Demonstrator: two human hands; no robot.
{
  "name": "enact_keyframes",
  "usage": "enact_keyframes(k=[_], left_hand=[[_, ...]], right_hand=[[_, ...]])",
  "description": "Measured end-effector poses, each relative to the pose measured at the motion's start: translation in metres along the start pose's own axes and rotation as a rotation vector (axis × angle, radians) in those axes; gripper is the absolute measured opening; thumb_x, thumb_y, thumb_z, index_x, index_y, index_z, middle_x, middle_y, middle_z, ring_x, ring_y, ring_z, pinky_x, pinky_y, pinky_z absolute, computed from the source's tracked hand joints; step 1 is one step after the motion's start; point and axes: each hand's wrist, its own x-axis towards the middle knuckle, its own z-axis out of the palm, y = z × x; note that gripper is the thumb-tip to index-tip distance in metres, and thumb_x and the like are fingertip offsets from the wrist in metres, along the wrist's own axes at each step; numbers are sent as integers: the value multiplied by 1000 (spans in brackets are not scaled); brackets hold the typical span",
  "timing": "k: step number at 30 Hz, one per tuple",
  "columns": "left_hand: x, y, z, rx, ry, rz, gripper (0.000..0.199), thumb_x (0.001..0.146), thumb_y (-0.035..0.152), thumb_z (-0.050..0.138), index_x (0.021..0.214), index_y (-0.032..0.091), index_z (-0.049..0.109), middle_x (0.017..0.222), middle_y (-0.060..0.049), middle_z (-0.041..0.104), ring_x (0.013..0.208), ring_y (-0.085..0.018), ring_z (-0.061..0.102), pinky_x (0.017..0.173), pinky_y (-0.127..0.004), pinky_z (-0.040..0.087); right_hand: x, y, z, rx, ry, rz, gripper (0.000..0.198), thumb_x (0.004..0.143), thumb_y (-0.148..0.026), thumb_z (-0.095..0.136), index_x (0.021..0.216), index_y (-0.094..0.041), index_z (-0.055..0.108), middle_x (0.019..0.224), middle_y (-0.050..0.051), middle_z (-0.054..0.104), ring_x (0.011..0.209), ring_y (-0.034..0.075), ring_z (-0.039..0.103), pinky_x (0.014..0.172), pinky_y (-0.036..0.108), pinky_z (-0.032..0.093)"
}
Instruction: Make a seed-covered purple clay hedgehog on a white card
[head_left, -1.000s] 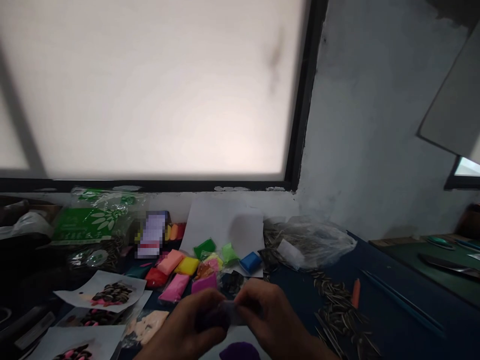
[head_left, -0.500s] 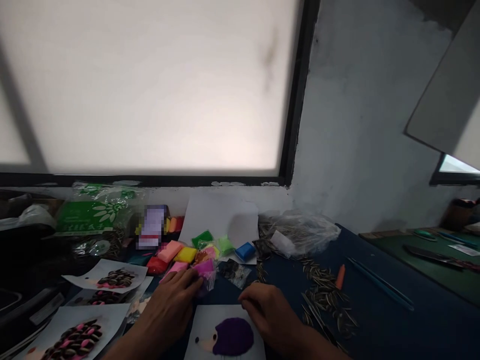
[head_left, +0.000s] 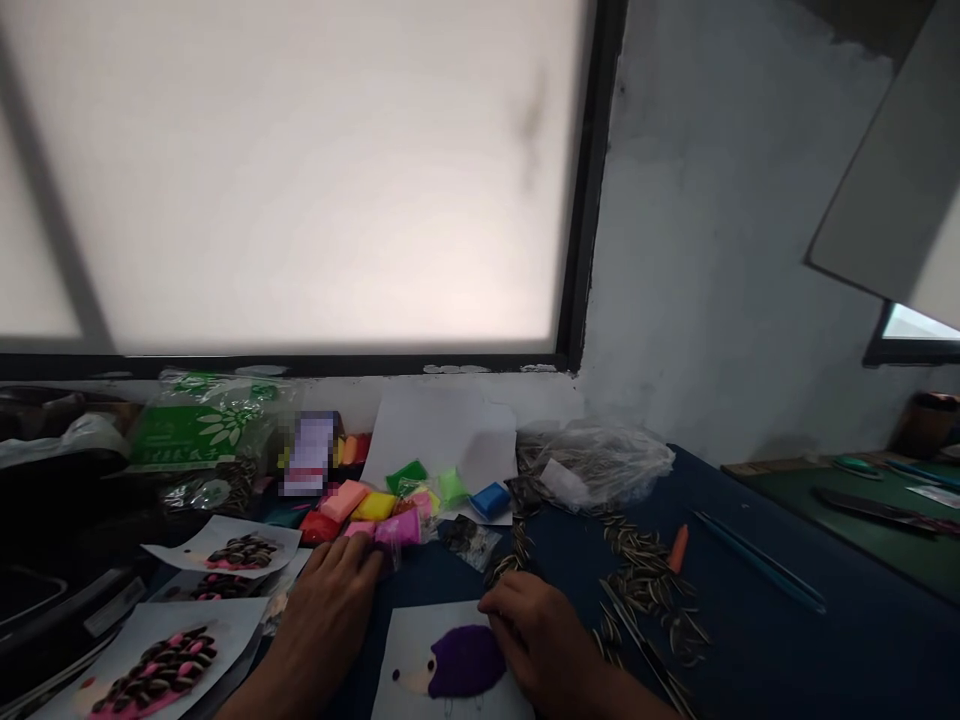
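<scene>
My left hand reaches forward with its bent fingers over the near edge of a pink clay packet; the fingertips are partly hidden. A purple clay packet lies just beyond those fingers. My right hand is closed, thumb against curled fingers, over the right side of a white sheet. What it pinches, if anything, I cannot make out. On that sheet is a hedgehog with a purple clay body, a pale snout and a dark nose. Sunflower seeds are heaped right of my right hand.
Finished-looking hedgehog sheets with seeds and pink clay lie at left. Behind are more clay packets, a phone, a green seed bag and a clear seed bag. Tweezers and an orange stick lie right.
My left hand has drawn back slightly from the purple packet, which now shows more fully. My right hand stays closed near the sheet. The view has shifted a little.
</scene>
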Motion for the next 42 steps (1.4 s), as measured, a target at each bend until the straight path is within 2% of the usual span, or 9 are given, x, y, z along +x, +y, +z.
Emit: enact_keyframes(k=[5,8,10,12,14,17,21,27,42], left_hand=[[-3,12,3,-525,-28,108,43,92,8,33,104,23,72,106,-10,72,96,-24,68,76,-31,56],[-11,15,0,-662,-119,78,35,99,23,39,115,25,70,110,-8,73,101,-26,69,81,-32,57],[-18,13,-3,-670,-157,95,36,97,40,54,130,29,64,127,-8,69,116,-31,64,92,-37,55],[-25,11,-7,-655,-177,203,66,86,52,70,146,33,48,145,-7,58,130,-37,54,105,-44,47],[-30,10,-9,-646,-155,278,81,84,53,72,154,35,34,151,-6,52,135,-37,49,112,-47,40],[-33,11,-9,-629,-143,307,83,89,51,68,157,39,22,155,-4,46,137,-36,47,114,-49,37],[-32,11,-7,-636,-144,324,80,90,50,67,156,42,23,157,-3,42,139,-37,45,115,-50,36],[-32,10,-3,-654,-152,314,76,90,49,67,155,39,28,157,-5,43,140,-37,43,116,-51,34],[-27,11,-8,-652,-200,291,81,84,56,72,153,38,34,154,-7,46,137,-39,46,114,-53,35]], right_hand=[[-2,7,7,-90,-12,-35,33,81,-3,50,100,-17,74,94,9,71,86,21,66,71,27,50],[-2,11,11,-142,-20,-43,32,80,-2,52,96,-17,75,92,9,70,83,21,65,69,27,49],[-1,11,12,-178,-32,-43,28,80,-4,55,94,-17,76,91,9,69,83,21,64,68,28,48],[-1,12,13,-207,-45,-44,27,81,-6,57,97,-17,76,92,10,69,84,22,64,69,29,48],[-1,11,13,-225,-53,-47,31,83,-8,56,106,-18,74,95,11,69,86,23,64,70,30,48],[-2,9,13,-234,-50,-68,38,84,-9,54,117,-20,70,96,11,68,84,24,63,69,32,48],[-3,4,13,-220,-15,-183,24,87,-27,61,108,-20,71,108,14,65,93,28,62,79,39,49],[-7,5,16,-201,-35,-242,37,95,-53,54,111,-23,70,126,16,61,112,32,58,92,44,46],[-8,-2,8,-147,-34,-183,31,95,-44,55,114,-23,69,134,16,59,119,33,56,97,47,45]])
